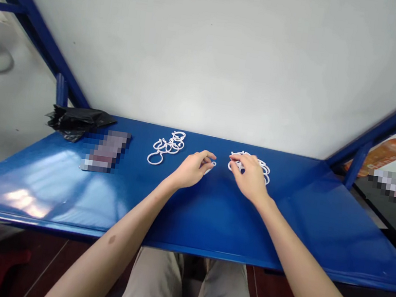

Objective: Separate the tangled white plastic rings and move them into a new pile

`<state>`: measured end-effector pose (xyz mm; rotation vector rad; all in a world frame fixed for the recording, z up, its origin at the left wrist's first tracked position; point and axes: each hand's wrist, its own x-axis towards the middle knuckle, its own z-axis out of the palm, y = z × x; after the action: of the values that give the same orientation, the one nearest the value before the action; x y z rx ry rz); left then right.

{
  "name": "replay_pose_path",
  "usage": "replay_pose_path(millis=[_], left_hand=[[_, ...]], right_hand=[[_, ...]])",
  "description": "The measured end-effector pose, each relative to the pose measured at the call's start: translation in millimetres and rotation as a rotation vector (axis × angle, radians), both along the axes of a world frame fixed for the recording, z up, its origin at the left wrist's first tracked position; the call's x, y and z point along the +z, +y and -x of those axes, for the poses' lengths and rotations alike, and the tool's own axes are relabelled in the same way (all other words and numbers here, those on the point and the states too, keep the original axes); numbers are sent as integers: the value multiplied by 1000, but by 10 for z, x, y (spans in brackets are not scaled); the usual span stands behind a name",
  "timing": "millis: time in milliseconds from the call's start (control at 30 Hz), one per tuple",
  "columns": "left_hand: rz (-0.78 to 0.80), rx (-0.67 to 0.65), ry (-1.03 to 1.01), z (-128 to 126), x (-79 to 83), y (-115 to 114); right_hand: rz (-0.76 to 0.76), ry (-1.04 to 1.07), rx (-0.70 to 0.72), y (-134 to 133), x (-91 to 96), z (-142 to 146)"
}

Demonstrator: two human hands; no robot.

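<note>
My left hand (191, 168) is closed in a pinch on a white plastic ring (210, 169), probably a curtain ring, just above the blue table. Most of that ring is hidden by the fingers. Over a right-hand pile of white rings (265, 171) hovers my right hand (251, 176), thumb and forefinger drawn together. Whatever sits between those fingertips is too small to make out. Left of my left hand lies another group of white rings (169, 145), several of them, some overlapping or hooked together.
The blue table (210, 219) meets a pale wall at its back. On its left lie a black plastic bag (80, 119) and a blurred flat object (107, 151). Blue frame bars slope along both sides. A bottle of orange drink (389, 153) is beyond the right bar.
</note>
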<state>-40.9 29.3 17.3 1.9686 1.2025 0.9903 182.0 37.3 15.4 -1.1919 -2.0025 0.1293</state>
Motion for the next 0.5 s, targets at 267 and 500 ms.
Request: replay_pose_path(millis=[267, 500], left_hand=[[403, -250, -666, -141, -60, -66], [428, -14, -717, -191, -132, -24]], right_hand=[[412, 406, 170, -239, -185, 210], [408, 484, 174, -234, -254, 214]])
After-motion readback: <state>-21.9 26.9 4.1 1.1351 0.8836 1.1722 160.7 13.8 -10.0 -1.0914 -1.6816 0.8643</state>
